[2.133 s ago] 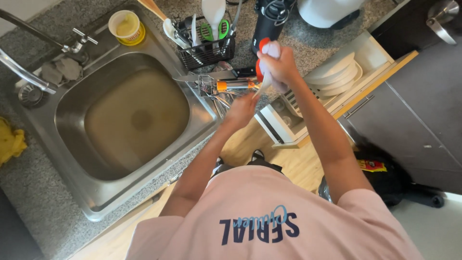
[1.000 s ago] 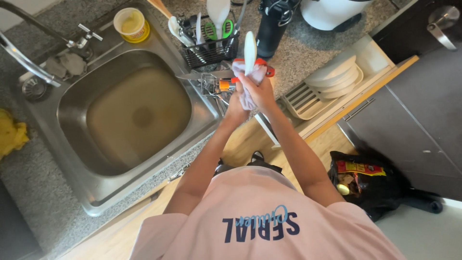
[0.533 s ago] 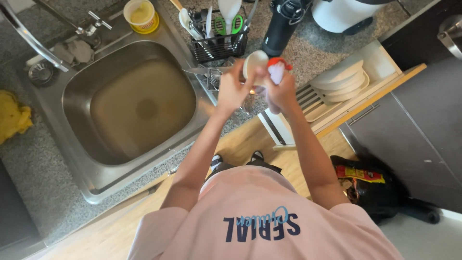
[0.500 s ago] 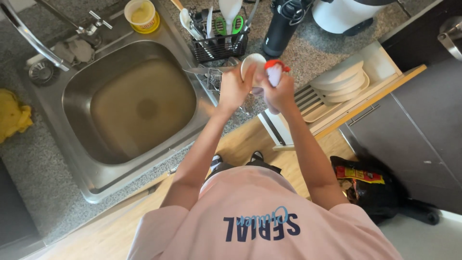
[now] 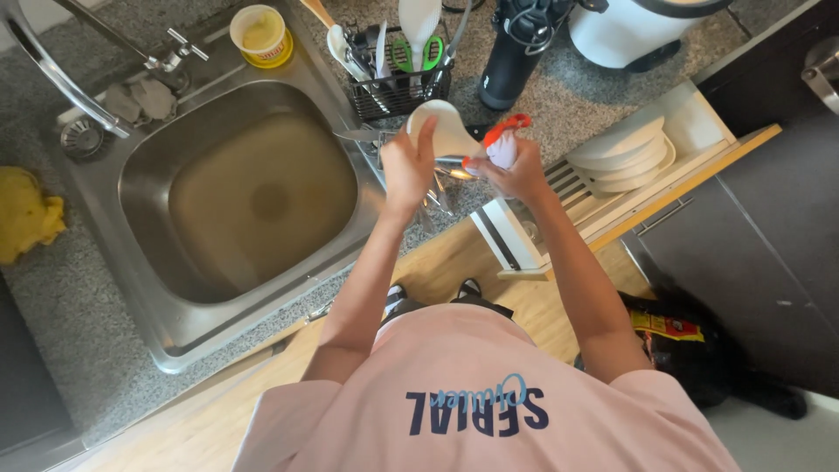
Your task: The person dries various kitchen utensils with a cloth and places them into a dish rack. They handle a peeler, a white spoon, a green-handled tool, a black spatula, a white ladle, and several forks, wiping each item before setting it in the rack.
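Far left on the speckled grey stone bench (image 5: 87,350): crumpled yellow cloth (image 5: 26,214). Next along, sunk into it, empty stainless steel sink (image 5: 253,197), with curved chrome tap (image 5: 61,74) at its back left corner and small yellow tub (image 5: 260,35) on the rim behind. Further right, black wire utensil caddy (image 5: 393,87) holding spoons and spatulas, just behind the hands.

Left hand (image 5: 409,168) raised over the sink's right edge, fingers wrapped shut around the white ladle-like spoon (image 5: 441,135), gripping near its bowl. Bowl tipped up and away toward the caddy; long axis running roughly left to right, with the metal shaft leading rightward to an orange-red handle end that angles up to the right. Whole spoon held in the air above the bench, just in front of the caddy.

Right hand (image 5: 516,175) closed too, bunched around a white cloth (image 5: 502,150) pressed against the spoon's handle end.

Beyond it, tall black bottle (image 5: 516,52) standing upright, then open white drawer (image 5: 647,166) with stacked cream plates (image 5: 629,153) set on edge in slots.
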